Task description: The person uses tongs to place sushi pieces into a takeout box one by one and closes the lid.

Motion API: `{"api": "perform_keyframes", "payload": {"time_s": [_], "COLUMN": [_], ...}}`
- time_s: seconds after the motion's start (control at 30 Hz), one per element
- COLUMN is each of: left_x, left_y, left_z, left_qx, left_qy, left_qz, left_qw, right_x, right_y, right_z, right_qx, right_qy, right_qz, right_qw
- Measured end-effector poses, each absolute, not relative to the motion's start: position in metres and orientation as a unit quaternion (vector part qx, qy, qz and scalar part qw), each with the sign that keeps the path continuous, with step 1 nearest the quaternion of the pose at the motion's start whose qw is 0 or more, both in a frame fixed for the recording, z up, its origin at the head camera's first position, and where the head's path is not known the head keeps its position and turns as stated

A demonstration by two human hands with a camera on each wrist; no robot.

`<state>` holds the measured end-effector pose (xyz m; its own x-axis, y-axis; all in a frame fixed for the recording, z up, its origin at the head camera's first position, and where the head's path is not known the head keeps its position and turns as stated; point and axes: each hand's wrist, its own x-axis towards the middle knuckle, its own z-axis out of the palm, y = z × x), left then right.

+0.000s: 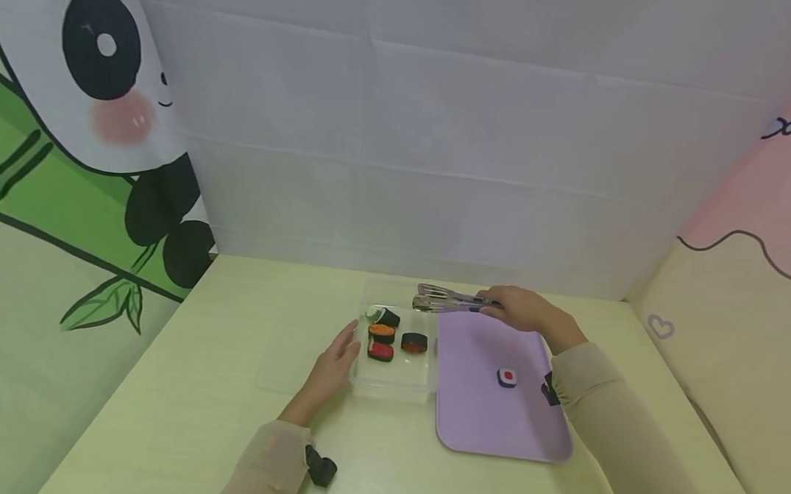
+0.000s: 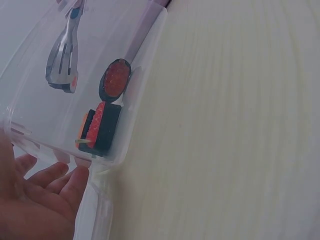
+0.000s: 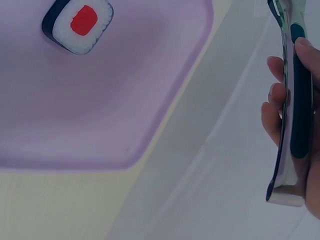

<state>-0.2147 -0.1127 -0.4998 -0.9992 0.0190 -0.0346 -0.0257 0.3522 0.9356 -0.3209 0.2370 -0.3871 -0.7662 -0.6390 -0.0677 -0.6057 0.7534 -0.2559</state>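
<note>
My right hand (image 1: 519,308) grips metal tongs (image 1: 453,300) by their dark-padded handles; their tips hang over the far right part of a clear plastic box (image 1: 389,390). Whether anything sits between the tips, I cannot tell. My left hand (image 1: 334,358) rests against the box's left wall, fingers loosely extended. Inside the box stand a red-topped sushi piece (image 1: 381,350), an orange-topped one (image 1: 381,332), a white and dark roll (image 1: 384,316) and, apart on the right, a dark-wrapped roe piece (image 1: 414,342). A white roll with a red centre (image 1: 507,377) lies on the purple tray (image 1: 480,435).
The tray stands directly right of the box. A faint clear lid (image 1: 284,360) lies flat on the pale table (image 1: 183,414) left of the box. A white wall (image 1: 397,203) rises behind, with printed cloth panels at both sides.
</note>
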Motion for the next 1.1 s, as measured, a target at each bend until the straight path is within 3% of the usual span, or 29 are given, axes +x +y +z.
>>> {"api": "perform_keyframes", "payload": {"time_s": [0.57,1.1], "left_x": [-0.217,-0.218], "left_y": [-0.112,-0.114], "left_z": [-0.5,-0.505], "left_qx": [-0.006,-0.001], "left_qy": [0.829,0.827], "left_qz": [0.559,0.561], "left_qw": [0.022,0.028], "right_x": [-0.297,-0.238], "right_y": [0.28,0.353], "right_z": [-0.369,-0.391], "right_qx": [-0.31,-0.283], "right_qy": [0.943,0.947], "right_qz": [-0.116,-0.132], "right_qw": [0.043,0.08]}}
